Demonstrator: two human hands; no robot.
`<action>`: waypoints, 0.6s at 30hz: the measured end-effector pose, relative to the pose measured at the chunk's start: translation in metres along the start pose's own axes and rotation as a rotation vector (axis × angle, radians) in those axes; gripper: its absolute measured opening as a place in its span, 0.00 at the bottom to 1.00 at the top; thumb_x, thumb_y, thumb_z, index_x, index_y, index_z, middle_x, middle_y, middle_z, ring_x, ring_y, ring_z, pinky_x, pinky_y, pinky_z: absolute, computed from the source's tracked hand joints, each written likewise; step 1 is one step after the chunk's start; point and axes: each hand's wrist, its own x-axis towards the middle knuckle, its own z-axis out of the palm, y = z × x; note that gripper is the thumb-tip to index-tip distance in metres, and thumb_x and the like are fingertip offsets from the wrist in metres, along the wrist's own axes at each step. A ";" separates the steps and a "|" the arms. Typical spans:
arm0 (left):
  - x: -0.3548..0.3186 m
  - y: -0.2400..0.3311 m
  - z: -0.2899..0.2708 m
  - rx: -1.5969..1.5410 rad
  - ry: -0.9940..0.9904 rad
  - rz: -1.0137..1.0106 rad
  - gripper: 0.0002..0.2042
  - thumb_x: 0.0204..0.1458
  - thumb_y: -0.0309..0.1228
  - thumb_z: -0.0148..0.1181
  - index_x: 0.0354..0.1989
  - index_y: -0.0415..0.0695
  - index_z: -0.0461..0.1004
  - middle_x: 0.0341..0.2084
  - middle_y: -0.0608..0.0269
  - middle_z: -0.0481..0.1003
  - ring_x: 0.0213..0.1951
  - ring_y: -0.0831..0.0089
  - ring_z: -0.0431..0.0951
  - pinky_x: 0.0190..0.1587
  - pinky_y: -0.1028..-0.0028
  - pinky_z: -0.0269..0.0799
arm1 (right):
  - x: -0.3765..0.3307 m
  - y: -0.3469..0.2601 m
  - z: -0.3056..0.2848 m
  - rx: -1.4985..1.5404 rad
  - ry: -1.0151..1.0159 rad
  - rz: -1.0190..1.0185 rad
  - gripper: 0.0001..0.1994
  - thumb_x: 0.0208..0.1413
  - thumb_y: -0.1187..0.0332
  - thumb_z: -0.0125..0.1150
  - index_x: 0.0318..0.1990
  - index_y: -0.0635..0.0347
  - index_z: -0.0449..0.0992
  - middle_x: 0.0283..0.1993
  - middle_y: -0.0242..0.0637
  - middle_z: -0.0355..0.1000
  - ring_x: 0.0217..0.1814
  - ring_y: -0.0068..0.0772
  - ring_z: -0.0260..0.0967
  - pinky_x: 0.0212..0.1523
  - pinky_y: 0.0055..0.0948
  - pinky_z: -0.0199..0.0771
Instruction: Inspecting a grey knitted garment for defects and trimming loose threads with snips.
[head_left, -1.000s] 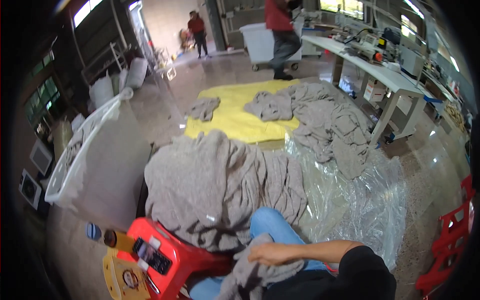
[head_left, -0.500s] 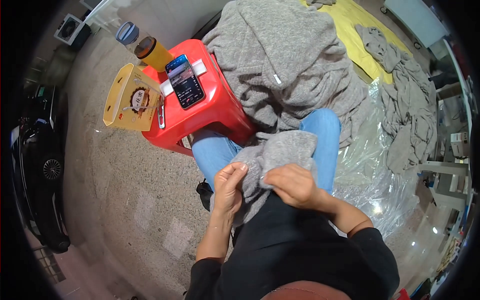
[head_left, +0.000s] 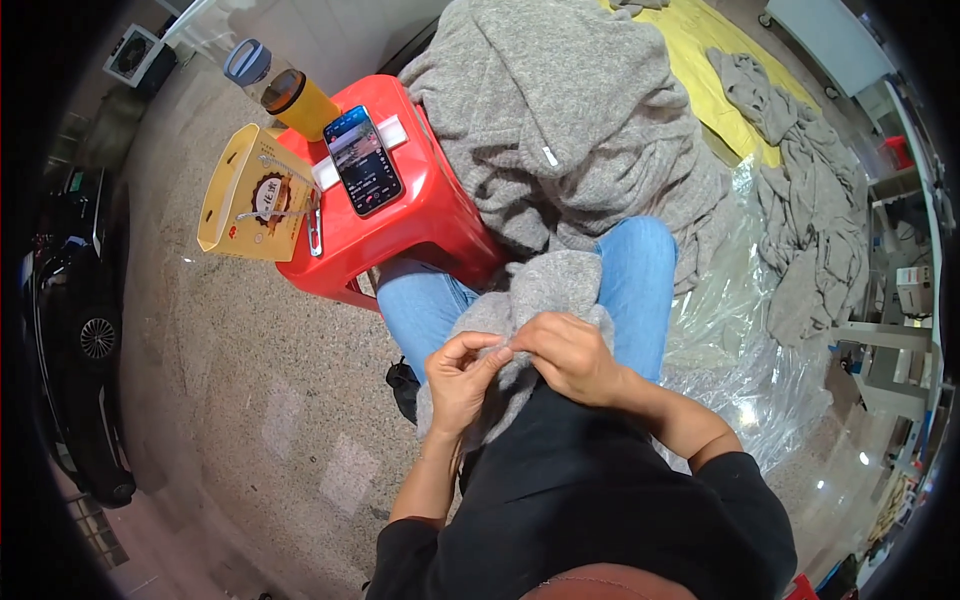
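Note:
A grey knitted garment [head_left: 545, 290] lies over my lap, across blue jeans. My left hand [head_left: 462, 380] pinches its edge with thumb and fingers closed. My right hand [head_left: 570, 352] grips the same edge, its fingertips meeting those of the left hand. Beyond my knees a large heap of grey knitwear [head_left: 560, 120] rests on clear plastic sheeting [head_left: 740, 340].
A red plastic stool [head_left: 400, 220] stands at my left knee with a smartphone [head_left: 363, 160] on it. A yellow carton [head_left: 250, 195] and two bottles [head_left: 275, 85] sit beside it. A yellow sheet [head_left: 700, 60] with more grey garments [head_left: 810, 200] lies further out. A dark car [head_left: 75, 330] is at left.
The view swung down from the room to my lap a second ago. Since half a second ago both hands have drawn together, fingertips pinching the grey garment's edge.

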 end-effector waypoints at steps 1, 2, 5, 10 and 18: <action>0.000 0.004 -0.002 0.159 -0.062 0.083 0.07 0.45 0.15 0.63 0.33 0.36 0.76 0.31 0.63 0.77 0.34 0.79 0.75 0.39 0.79 0.71 | 0.005 0.001 -0.007 0.158 -0.128 0.141 0.13 0.39 0.82 0.60 0.36 0.64 0.74 0.36 0.41 0.72 0.33 0.41 0.71 0.32 0.34 0.69; 0.001 0.006 -0.004 0.317 -0.124 0.167 0.07 0.45 0.14 0.63 0.33 0.36 0.76 0.31 0.62 0.77 0.35 0.78 0.75 0.39 0.79 0.71 | 0.009 0.002 -0.012 0.316 -0.254 0.281 0.12 0.39 0.83 0.58 0.35 0.63 0.73 0.36 0.42 0.72 0.35 0.45 0.72 0.34 0.37 0.70; 0.003 0.011 -0.008 0.446 -0.249 0.186 0.06 0.45 0.14 0.62 0.31 0.36 0.77 0.29 0.62 0.77 0.32 0.78 0.76 0.36 0.80 0.70 | 0.014 0.010 -0.015 0.374 -0.396 0.355 0.12 0.41 0.79 0.56 0.37 0.62 0.72 0.32 0.45 0.71 0.35 0.52 0.71 0.34 0.41 0.69; 0.003 0.011 -0.008 0.486 -0.166 0.243 0.06 0.45 0.14 0.61 0.30 0.36 0.77 0.27 0.61 0.77 0.31 0.78 0.75 0.35 0.80 0.70 | 0.017 0.007 -0.015 0.217 -0.564 0.242 0.07 0.42 0.74 0.56 0.32 0.63 0.69 0.28 0.46 0.70 0.30 0.54 0.69 0.29 0.44 0.67; -0.013 -0.011 0.018 0.583 0.175 0.644 0.04 0.47 0.14 0.60 0.30 0.36 0.75 0.28 0.58 0.76 0.29 0.76 0.74 0.33 0.80 0.69 | -0.006 -0.008 0.021 -0.050 -0.007 0.074 0.10 0.38 0.75 0.62 0.21 0.59 0.63 0.17 0.36 0.59 0.16 0.37 0.63 0.17 0.34 0.63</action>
